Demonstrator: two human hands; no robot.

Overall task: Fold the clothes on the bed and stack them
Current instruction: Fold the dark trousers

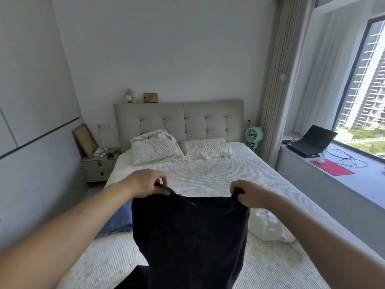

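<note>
The task is judged to be at an early stage: no folded stack is being shown anywhere on the bed. A black garment is being held up over the bed by its top edge, hanging unfolded between the arms. One upper corner is being pinched by the left hand, the other is being gripped by the right hand. A blue garment and a white garment are lying loose behind it, still waiting to be folded.
</note>
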